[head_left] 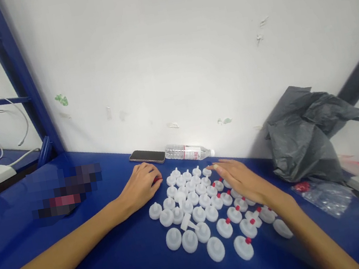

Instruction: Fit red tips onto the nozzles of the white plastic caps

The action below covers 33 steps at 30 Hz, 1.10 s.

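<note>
Many white round plastic pieces with a nozzle (193, 198) lie spread on the blue table in front of me. Those on the right side, such as one white piece (243, 247), carry a small red cap (248, 241) on the nozzle; those on the left are bare. My left hand (144, 182) rests at the back left of the group, fingers curled, with a bit of red showing under them that looks like red caps. My right hand (238, 177) reaches over the back right pieces, fingers stretched out flat. Its fingertips are at a white piece (207, 172); its palm hides some others.
Against the wall lie a phone (147, 156) and a clear plastic bottle (187, 152). A dark plastic bag (301, 141) stands at the right, beside a clear bag (327, 197) with red bits. A blurred-out object (69, 194) lies at left, near a blue frame post (23, 78).
</note>
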Tool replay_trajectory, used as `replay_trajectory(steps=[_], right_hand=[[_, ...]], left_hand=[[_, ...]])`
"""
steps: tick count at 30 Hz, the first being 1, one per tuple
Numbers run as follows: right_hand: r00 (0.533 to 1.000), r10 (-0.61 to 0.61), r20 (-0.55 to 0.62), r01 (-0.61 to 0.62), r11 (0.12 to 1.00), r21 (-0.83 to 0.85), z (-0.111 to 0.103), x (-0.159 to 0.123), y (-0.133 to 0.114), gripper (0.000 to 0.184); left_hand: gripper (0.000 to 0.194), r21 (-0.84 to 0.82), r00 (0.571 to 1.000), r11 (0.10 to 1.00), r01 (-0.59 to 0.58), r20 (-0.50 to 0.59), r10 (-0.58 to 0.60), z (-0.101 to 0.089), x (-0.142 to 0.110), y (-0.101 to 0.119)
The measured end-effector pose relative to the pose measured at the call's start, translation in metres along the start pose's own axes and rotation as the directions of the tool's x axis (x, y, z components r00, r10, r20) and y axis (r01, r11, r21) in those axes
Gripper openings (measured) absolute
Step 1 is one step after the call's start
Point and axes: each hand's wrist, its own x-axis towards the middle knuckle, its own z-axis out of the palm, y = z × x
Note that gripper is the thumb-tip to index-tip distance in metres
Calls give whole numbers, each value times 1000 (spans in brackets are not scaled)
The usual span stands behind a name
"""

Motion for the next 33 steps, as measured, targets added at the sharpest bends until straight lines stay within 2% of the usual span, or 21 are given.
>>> replay_trajectory(steps=[3, 6, 10, 13, 16, 19, 21, 25, 29, 33], right_hand=[[996, -24, 81, 25, 999, -22, 8, 17, -9, 51], [996, -33, 81, 34, 999, -15, 10, 29, -10, 56], [1000, -1, -28, 1, 1000, -21, 3, 27, -8, 40], [983, -15, -183, 15, 1000, 1, -1, 21, -15, 25], [939, -172, -297, 176, 984, -15, 3, 17, -33, 16], [889, -365, -277, 346, 931, -115, 12, 14, -54, 18], [864, -437, -250, 415, 899, -140, 17, 13, -66, 21], [832, -474, -288, 466, 879, -100, 20, 9, -80, 25], [847, -440, -298, 449, 893, -44, 18, 6, -83, 28], [849, -422, -318, 438, 898, -21, 18, 4, -82, 29]], left_hand=[[11, -28, 999, 999, 23, -47, -24, -5, 0, 2], [11, -87, 993, 995, 53, -105, -62, -11, 0, 5], [8, -168, 979, 985, 39, -191, -72, -21, -1, 15], [6, -215, 972, 976, -27, -234, -25, -26, -2, 25], [7, -238, 961, 966, -106, -275, 38, -28, -4, 33], [14, -206, 929, 954, -217, -345, 137, -30, -7, 37], [21, -165, 901, 941, -296, -376, 218, -31, -8, 40], [21, -123, 879, 918, -378, -357, 314, -34, -10, 49], [18, -104, 879, 905, -412, -309, 364, -34, -11, 57], [20, -100, 890, 915, -390, -294, 347, -32, -12, 60]])
